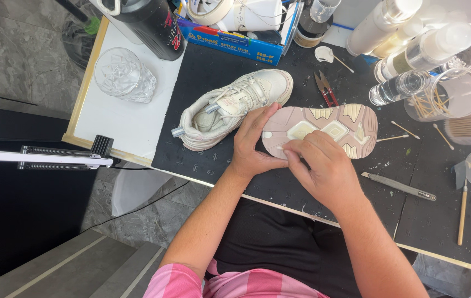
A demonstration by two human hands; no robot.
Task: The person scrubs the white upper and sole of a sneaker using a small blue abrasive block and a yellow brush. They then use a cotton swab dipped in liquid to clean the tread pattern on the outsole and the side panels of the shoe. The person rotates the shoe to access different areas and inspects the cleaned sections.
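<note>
Starting at the left edge of the table (108, 118), a white lamp arm (42, 157) with springs is clamped to the wooden rim, and a cut-glass tumbler (124, 75) stands on the white strip near the far left corner, just beside a black bottle (150, 25). A blue box (230, 41) lies along the far edge, holding a roll of tape (209, 10). On the black mat (208, 160), a cream shoe (230, 107) lies tilted with its opening toward the person. The left hand (255, 140) rests just right of it, fingers wrapped around the heel end of a second shoe turned sole (329, 128) up, its pink tread with pale yellow patches facing the camera. The right hand (324, 165) lies over the near edge of that sole, fingers curled narrow and pressing on the tread; whether they pinch anything small I cannot tell. Red-handled snips (325, 88) lie just beyond the sole. Clear bottles (406, 55) and a cup of cotton swabs (445, 96) crowd the far right corner, loose swabs scattered near them. A metal tool (400, 186) lies near the front edge, right of the right hand, and a wooden stick (462, 212) lies further right.
</note>
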